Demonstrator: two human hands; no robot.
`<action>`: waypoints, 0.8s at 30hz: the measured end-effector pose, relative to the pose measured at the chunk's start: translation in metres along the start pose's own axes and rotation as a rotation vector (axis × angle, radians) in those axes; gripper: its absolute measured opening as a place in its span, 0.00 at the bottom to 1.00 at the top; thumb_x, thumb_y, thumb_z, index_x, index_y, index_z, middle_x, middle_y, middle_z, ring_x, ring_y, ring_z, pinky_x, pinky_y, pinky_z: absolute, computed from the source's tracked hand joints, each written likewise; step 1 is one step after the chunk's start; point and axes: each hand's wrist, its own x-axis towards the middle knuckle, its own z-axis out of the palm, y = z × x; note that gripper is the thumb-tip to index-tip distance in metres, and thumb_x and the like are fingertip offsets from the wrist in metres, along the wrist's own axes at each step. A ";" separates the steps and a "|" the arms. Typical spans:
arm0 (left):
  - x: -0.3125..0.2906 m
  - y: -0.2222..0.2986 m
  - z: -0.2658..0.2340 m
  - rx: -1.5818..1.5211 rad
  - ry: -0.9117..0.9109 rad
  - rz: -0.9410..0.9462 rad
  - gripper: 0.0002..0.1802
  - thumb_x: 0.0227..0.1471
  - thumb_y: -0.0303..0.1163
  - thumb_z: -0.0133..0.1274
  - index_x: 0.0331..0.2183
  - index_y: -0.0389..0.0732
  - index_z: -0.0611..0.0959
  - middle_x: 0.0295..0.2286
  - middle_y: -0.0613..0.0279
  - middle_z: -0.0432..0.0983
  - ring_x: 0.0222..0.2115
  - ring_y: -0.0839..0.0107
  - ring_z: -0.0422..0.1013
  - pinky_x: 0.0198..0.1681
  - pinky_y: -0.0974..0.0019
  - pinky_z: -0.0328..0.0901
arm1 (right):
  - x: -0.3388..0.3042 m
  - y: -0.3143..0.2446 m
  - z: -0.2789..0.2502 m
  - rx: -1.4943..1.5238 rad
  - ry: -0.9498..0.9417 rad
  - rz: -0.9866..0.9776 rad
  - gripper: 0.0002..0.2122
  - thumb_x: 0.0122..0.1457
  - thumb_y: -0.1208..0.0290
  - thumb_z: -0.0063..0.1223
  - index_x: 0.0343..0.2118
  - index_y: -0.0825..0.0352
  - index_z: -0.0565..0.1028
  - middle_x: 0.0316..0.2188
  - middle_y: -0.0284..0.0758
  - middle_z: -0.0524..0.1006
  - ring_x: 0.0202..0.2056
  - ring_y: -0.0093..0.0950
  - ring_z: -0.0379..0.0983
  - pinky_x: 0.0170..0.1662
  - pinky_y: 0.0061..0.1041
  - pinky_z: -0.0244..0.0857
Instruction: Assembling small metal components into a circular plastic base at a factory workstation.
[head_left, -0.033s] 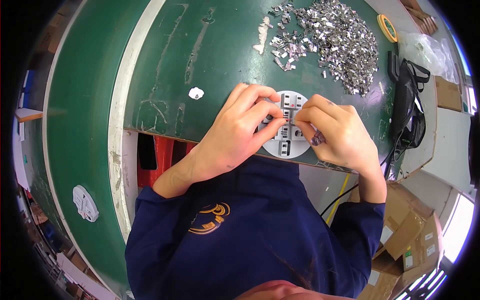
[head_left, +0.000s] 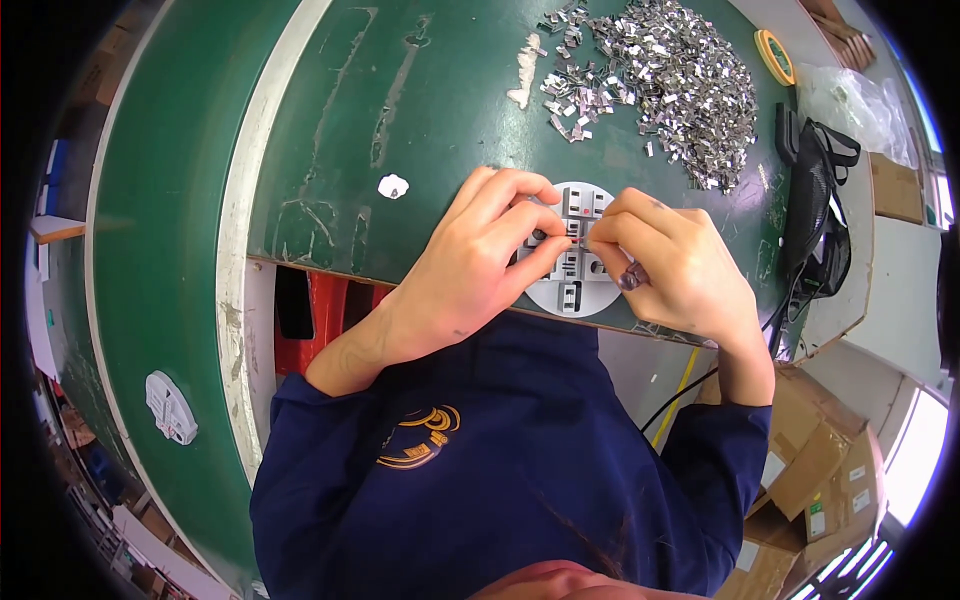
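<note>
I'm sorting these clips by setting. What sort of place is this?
Probably a small-parts assembly bench in a workshop or factory. Both hands, left hand and right hand, work on a round grey fixture on a worn green worktop, with a heap of small metal clips behind and cardboard boxes beside.

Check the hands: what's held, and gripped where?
Both hands pinch at a round white plate with slots lying on the green table. Left hand and right hand meet fingertips at its middle; any small clip between them cannot be told.
</note>
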 end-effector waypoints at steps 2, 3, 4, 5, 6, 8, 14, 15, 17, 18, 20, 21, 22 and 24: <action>0.000 0.000 -0.001 -0.008 0.003 -0.007 0.08 0.43 0.21 0.62 0.29 0.37 0.80 0.38 0.62 0.73 0.37 0.64 0.68 0.38 0.65 0.65 | 0.004 0.000 -0.002 0.014 -0.034 -0.006 0.07 0.43 0.83 0.57 0.26 0.67 0.72 0.25 0.34 0.71 0.22 0.34 0.71 0.23 0.30 0.64; 0.000 0.001 -0.001 -0.016 0.005 -0.013 0.08 0.43 0.21 0.62 0.29 0.37 0.80 0.37 0.62 0.73 0.37 0.64 0.68 0.38 0.65 0.65 | 0.006 0.000 -0.002 0.021 -0.055 -0.002 0.07 0.43 0.83 0.56 0.26 0.68 0.72 0.25 0.35 0.70 0.22 0.35 0.70 0.23 0.31 0.63; -0.001 0.001 -0.001 -0.024 0.006 -0.019 0.08 0.43 0.22 0.62 0.29 0.37 0.79 0.37 0.62 0.73 0.36 0.64 0.69 0.39 0.65 0.65 | 0.008 0.000 -0.003 0.028 -0.075 0.003 0.07 0.43 0.83 0.56 0.26 0.68 0.72 0.24 0.35 0.70 0.22 0.36 0.70 0.23 0.32 0.63; -0.001 0.001 -0.001 -0.025 0.007 -0.020 0.08 0.43 0.22 0.62 0.29 0.37 0.79 0.37 0.62 0.73 0.36 0.64 0.69 0.39 0.65 0.65 | 0.009 -0.001 -0.004 0.036 -0.096 0.008 0.07 0.43 0.83 0.55 0.26 0.68 0.71 0.24 0.36 0.69 0.22 0.37 0.69 0.23 0.33 0.63; -0.002 0.000 -0.001 -0.025 0.010 -0.017 0.08 0.43 0.22 0.62 0.29 0.37 0.79 0.37 0.62 0.73 0.36 0.64 0.69 0.39 0.65 0.65 | 0.011 -0.001 -0.004 0.035 -0.098 0.008 0.07 0.43 0.83 0.55 0.26 0.68 0.71 0.24 0.36 0.69 0.22 0.37 0.69 0.23 0.33 0.63; -0.003 -0.001 -0.001 -0.025 0.015 -0.008 0.08 0.43 0.22 0.62 0.29 0.37 0.79 0.37 0.61 0.74 0.36 0.64 0.69 0.39 0.65 0.65 | 0.015 -0.003 -0.006 0.015 -0.143 -0.001 0.06 0.43 0.83 0.55 0.26 0.69 0.71 0.24 0.37 0.69 0.23 0.39 0.69 0.23 0.34 0.64; -0.007 -0.005 -0.002 -0.033 0.026 0.001 0.08 0.43 0.21 0.62 0.29 0.37 0.79 0.37 0.61 0.74 0.36 0.63 0.69 0.39 0.65 0.65 | 0.023 -0.007 -0.007 -0.019 -0.211 -0.001 0.06 0.42 0.82 0.55 0.26 0.70 0.71 0.24 0.39 0.69 0.24 0.41 0.70 0.25 0.36 0.64; -0.008 -0.005 -0.002 -0.033 0.026 0.003 0.08 0.43 0.21 0.62 0.29 0.37 0.79 0.37 0.61 0.74 0.36 0.63 0.69 0.39 0.65 0.65 | 0.023 -0.007 -0.007 -0.015 -0.216 -0.007 0.06 0.42 0.82 0.54 0.26 0.71 0.71 0.25 0.39 0.69 0.24 0.41 0.70 0.25 0.36 0.64; -0.008 -0.005 -0.001 -0.034 0.026 0.003 0.08 0.43 0.21 0.62 0.29 0.37 0.79 0.37 0.61 0.74 0.36 0.63 0.69 0.39 0.64 0.65 | 0.026 -0.008 -0.005 -0.006 -0.227 -0.016 0.06 0.42 0.82 0.54 0.26 0.71 0.71 0.25 0.40 0.69 0.24 0.42 0.69 0.25 0.37 0.64; -0.007 -0.006 -0.001 -0.036 0.026 0.009 0.08 0.43 0.21 0.62 0.30 0.37 0.80 0.37 0.61 0.74 0.37 0.63 0.69 0.39 0.64 0.65 | 0.027 -0.007 -0.005 -0.005 -0.229 -0.016 0.06 0.42 0.82 0.54 0.26 0.71 0.71 0.25 0.40 0.69 0.24 0.42 0.69 0.25 0.37 0.64; -0.006 -0.005 -0.002 -0.042 0.025 0.020 0.08 0.43 0.21 0.62 0.30 0.36 0.80 0.37 0.61 0.74 0.37 0.62 0.69 0.39 0.64 0.65 | 0.031 -0.008 -0.003 -0.017 -0.242 -0.033 0.06 0.43 0.82 0.54 0.26 0.72 0.71 0.24 0.41 0.69 0.24 0.42 0.69 0.26 0.37 0.65; -0.006 -0.005 -0.002 -0.045 0.023 0.018 0.08 0.43 0.21 0.62 0.30 0.36 0.80 0.37 0.61 0.74 0.37 0.62 0.69 0.39 0.64 0.65 | 0.032 -0.009 -0.003 -0.022 -0.249 -0.041 0.06 0.43 0.82 0.54 0.26 0.72 0.70 0.24 0.41 0.69 0.24 0.43 0.69 0.26 0.38 0.65; -0.006 -0.005 -0.001 -0.043 0.024 0.011 0.08 0.43 0.21 0.62 0.30 0.36 0.80 0.37 0.61 0.74 0.37 0.62 0.69 0.39 0.64 0.66 | 0.032 -0.010 -0.002 -0.021 -0.250 -0.037 0.06 0.43 0.82 0.54 0.26 0.72 0.70 0.24 0.41 0.69 0.24 0.43 0.69 0.26 0.38 0.65; -0.005 -0.006 0.000 -0.038 0.029 -0.002 0.08 0.43 0.21 0.62 0.30 0.36 0.80 0.37 0.61 0.74 0.37 0.62 0.69 0.40 0.64 0.66 | 0.030 -0.010 -0.001 -0.024 -0.253 -0.029 0.07 0.42 0.83 0.53 0.26 0.73 0.70 0.24 0.42 0.69 0.23 0.43 0.69 0.26 0.38 0.65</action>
